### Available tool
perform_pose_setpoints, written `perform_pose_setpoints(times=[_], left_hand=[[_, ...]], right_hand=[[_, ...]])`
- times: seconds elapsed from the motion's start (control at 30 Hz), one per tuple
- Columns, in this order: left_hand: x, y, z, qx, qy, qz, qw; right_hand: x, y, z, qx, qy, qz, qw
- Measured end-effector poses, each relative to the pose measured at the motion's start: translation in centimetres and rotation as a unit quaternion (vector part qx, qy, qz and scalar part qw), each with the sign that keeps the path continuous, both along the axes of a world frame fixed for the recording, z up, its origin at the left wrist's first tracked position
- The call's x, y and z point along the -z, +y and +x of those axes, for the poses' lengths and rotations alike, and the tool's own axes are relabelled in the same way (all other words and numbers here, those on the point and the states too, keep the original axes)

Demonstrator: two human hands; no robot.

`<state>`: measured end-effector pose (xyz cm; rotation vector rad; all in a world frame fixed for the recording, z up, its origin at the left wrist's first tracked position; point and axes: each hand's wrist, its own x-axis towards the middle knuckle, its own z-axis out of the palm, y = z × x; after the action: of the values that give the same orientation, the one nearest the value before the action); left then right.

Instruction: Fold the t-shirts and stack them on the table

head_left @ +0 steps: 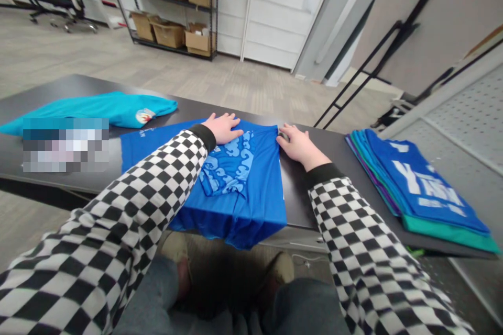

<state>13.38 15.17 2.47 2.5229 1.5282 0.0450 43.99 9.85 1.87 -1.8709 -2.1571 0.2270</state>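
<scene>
A: Where does the blue T-shirt (239,193) lie?

B: On the worktop (296,191), with its printed light-blue wave pattern facing up. Its near end droops over the worktop's front edge, towards the person's knees, and its far edge lies under the hands.

A: And the hands?

B: The left hand (222,128) is spread, palm down, fingers apart, pressing on the far edge of the T-shirt. The right hand (299,145) rests at that shirt's right edge, with its fingers curled slightly against the cloth and its wrist over the bare worktop. Whether those fingers are pinching the fabric is hard to tell from this view.

A: How far along do things look?

B: Some pieces already lie folded. To the right of the blue T-shirt sits a neat stack of folded shirts (416,188), blue on top with white lettering, and teal and purple edges showing beneath. Beyond it and to the left lies a teal shirt (98,111) with a round badge, gathered into a loose folded shape.

A: So what is left?

B: The blue T-shirt is the one piece that remains open, not squared off like the stack, and both hands are on it.
</scene>
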Motion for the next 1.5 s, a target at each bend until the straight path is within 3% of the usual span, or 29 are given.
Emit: perform_pose_setpoints(times=[0.1, 0.23, 0.67, 0.9, 1.0, 1.3, 1.5], left_hand=[[0.1, 0.1, 0.1, -0.004, -0.004, -0.002, 1.000], [0.2, 0.2, 0.1, -0.007, -0.008, -0.002, 1.000], [0.5, 0.3, -0.1, -0.008, -0.003, 0.001, 1.000], [0.3, 0.5, -0.1, -0.005, -0.018, 0.004, 1.000], [0.3, 0.5, -0.1, -0.005, -0.018, 0.001, 1.000], [0.5, 0.7, -0.1, -0.005, -0.017, -0.001, 1.000], [0.5, 0.7, -0.2, -0.001, -0.016, -0.002, 1.000]], right_hand=[[-0.2, -0.4, -1.7, -0.058, -0.001, 0.027, 0.998], [0.0, -0.7, -3.5, -0.105, -0.038, -0.059, 0.992], [0.0, -0.8, -2.6, -0.076, -0.065, -0.102, 0.990], [-0.2, -0.8, 0.0, 0.004, 0.035, 0.006, 0.999], [-0.3, -0.8, 0.9, -0.001, 0.086, 0.040, 0.996], [0.1, -0.5, 0.4, -0.065, 0.113, -0.007, 0.991], [0.2, -0.2, 2.1, -0.009, 0.096, -0.017, 0.995]])
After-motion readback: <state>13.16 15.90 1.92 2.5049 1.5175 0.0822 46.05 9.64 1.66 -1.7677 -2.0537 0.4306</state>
